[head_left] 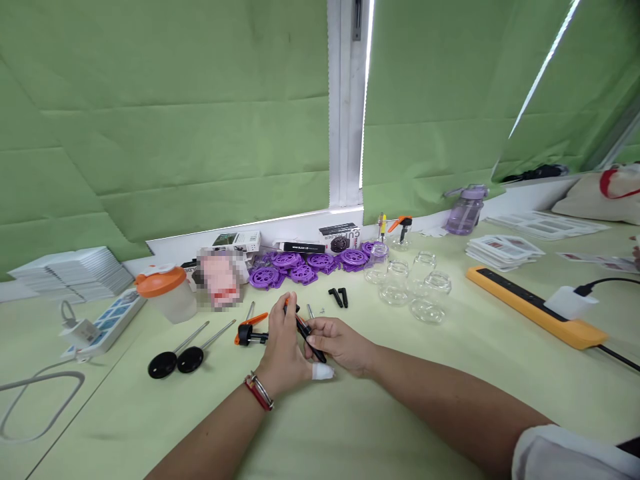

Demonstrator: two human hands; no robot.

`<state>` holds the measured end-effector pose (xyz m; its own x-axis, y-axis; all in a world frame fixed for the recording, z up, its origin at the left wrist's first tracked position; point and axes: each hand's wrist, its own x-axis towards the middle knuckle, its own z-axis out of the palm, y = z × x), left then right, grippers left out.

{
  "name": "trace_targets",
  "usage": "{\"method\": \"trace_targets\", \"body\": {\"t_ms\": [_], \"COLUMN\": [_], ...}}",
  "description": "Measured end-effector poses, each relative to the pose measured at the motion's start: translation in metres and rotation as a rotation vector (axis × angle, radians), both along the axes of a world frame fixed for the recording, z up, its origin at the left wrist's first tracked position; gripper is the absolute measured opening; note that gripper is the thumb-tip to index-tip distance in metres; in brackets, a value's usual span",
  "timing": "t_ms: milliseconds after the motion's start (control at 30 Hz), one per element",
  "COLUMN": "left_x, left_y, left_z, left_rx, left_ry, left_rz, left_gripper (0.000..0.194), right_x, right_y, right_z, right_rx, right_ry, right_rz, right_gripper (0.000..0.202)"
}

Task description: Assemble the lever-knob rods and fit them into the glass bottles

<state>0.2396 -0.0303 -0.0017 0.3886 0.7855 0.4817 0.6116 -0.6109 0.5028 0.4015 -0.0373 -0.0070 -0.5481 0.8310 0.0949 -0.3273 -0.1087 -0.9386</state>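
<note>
Both my hands meet over the front middle of the table around a black stick-like part point(316, 352) with a little orange at its upper end. My left hand point(286, 343) is curled round its upper part; a white wrap covers the thumb tip. The fingers and thumb of my right hand point(340, 343) pinch the lower part. Just left of my left hand lies a black and orange piece point(245, 334). Two short black angled parts point(339, 298) lie beyond my hands. Further left are two metal rods with round black ends point(191, 359).
Purple wheel-like parts point(303, 272) and small boxes point(340, 237) line the back. Clear glass jars point(429, 300) stand right of centre. An orange power strip point(535, 308) lies right; an orange-lidded cup point(170, 297) and white power strip point(115, 323) are left.
</note>
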Motion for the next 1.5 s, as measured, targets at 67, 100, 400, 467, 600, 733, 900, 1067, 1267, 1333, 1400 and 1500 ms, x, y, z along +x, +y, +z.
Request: {"method": "trace_targets", "body": {"t_ms": [67, 100, 400, 467, 600, 733, 900, 1067, 1267, 1333, 1400, 1500], "left_x": [0.001, 0.001, 0.003, 0.002, 0.002, 0.005, 0.008, 0.007, 0.007, 0.007, 0.007, 0.007], "left_y": [-0.001, -0.001, -0.004, -0.004, -0.003, -0.006, -0.012, -0.012, -0.013, -0.014, -0.014, -0.014], "left_z": [0.000, 0.001, 0.001, 0.001, 0.001, 0.005, 0.013, 0.014, 0.011, 0.011, 0.010, 0.010], "left_rx": [-0.002, -0.005, 0.041, 0.053, 0.062, 0.119, 0.244, 0.289, 0.332, 0.336, 0.332, 0.330], "left_ry": [0.009, 0.012, -0.007, 0.002, 0.058, 0.102, 0.116, 0.140, 0.215, 0.229, 0.238, 0.246], "left_rz": [0.006, 0.011, 0.039, 0.038, 0.039, 0.062, 0.056, 0.046, 0.013, 0.001, -0.009, -0.015], "left_gripper": [0.134, 0.132, 0.121, 0.121, 0.123, 0.119, 0.106, 0.104, 0.101, 0.099, 0.098, 0.098], "right_x": [0.000, -0.001, -0.001, -0.001, -0.002, -0.002, 0.001, 0.004, 0.004, 0.004, 0.004, 0.004], "right_y": [0.000, 0.000, 0.000, -0.001, -0.003, -0.002, 0.000, 0.001, 0.003, 0.004, 0.005, 0.005], "right_z": [0.000, 0.000, 0.001, 0.003, 0.005, 0.003, -0.001, 0.000, -0.001, -0.001, -0.001, 0.000], "right_rx": [-0.009, -0.012, -0.016, -0.021, -0.023, -0.004, 0.023, 0.055, 0.032, 0.019, 0.014, 0.006], "right_ry": [0.009, 0.010, -0.028, -0.026, -0.005, 0.008, 0.019, -0.002, -0.028, -0.011, -0.004, 0.003], "right_rz": [0.004, 0.005, -0.036, -0.034, -0.015, 0.020, 0.062, 0.088, 0.102, 0.121, 0.138, 0.146], "right_gripper": [0.032, 0.032, 0.033, 0.033, 0.033, 0.033, 0.038, 0.040, 0.044, 0.045, 0.046, 0.046]}}
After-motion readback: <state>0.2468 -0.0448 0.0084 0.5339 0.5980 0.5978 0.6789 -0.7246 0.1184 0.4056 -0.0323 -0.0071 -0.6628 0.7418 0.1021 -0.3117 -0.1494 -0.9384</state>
